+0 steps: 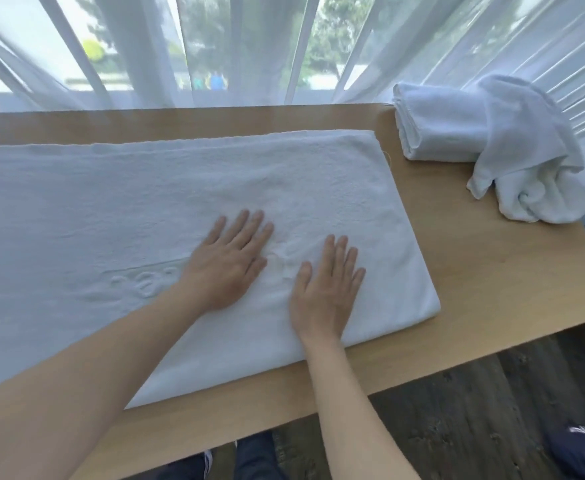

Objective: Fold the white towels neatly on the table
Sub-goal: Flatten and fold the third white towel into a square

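- White towel (93, 209) lies flat along the table (492, 278), from the left edge to near the right end.
- Left hand (227, 265) presses palm-down on it, fingers (246, 225) straight and slightly spread, holding nothing.
- Right hand (325, 289) lies flat just beside it, fingers (343, 252) straight, close together.
- Three towels: one spread, one folded towel (436, 129) at the far right corner, one crumpled towel (530, 157) draped against it.

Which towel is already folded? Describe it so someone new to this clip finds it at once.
Go to the wooden table's far right corner by the sheer curtain. The folded towel sits there as a compact stack with layered edges. Unlike the crumpled towel draped against it, or the large towel under both hands, it is neat and squared.
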Demonstrator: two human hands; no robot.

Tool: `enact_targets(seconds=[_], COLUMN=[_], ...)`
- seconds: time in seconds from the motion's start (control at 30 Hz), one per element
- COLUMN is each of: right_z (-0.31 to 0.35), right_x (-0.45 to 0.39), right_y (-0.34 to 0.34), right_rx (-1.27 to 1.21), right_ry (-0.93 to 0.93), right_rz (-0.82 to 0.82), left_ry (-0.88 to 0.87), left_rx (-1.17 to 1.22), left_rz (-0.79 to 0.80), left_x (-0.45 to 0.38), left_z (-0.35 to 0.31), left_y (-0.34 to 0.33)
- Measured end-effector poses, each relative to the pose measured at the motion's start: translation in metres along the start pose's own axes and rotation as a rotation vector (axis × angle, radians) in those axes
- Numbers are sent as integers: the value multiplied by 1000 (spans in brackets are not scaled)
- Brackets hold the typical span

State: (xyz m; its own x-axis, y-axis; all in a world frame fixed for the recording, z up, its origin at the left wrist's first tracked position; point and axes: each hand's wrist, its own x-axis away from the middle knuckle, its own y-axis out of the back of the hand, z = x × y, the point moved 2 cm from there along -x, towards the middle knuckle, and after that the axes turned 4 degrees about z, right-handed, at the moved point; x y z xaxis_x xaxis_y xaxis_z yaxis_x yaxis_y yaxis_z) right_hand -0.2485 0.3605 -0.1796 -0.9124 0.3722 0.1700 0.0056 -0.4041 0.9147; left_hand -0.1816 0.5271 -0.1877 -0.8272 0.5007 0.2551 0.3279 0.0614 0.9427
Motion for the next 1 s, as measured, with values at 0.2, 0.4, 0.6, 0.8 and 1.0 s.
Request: enact_targets(seconds=[0.2, 0.4, 0.6, 0.8, 1.0], right_z=[56, 58, 56, 59, 60], right_x=[40, 36, 34, 32, 32], right_y=[-45, -53, -53, -50, -50], right_rx=[63, 164, 181, 210, 215], right_ry=[-39, -32, -31, -48, -56], right_rz=[-15, -60, -95, -74, -99], left_ry=[-192, -209, -74, -88, -392], left_rx=[-136, -111, -28, 0, 80], left_rz=[25, -11, -21, -87, -64], left_x=[-20, -78, -131, -128, -24], left_z=[55, 89, 109, 102, 54], left_y=[17, 36, 55, 63, 27])
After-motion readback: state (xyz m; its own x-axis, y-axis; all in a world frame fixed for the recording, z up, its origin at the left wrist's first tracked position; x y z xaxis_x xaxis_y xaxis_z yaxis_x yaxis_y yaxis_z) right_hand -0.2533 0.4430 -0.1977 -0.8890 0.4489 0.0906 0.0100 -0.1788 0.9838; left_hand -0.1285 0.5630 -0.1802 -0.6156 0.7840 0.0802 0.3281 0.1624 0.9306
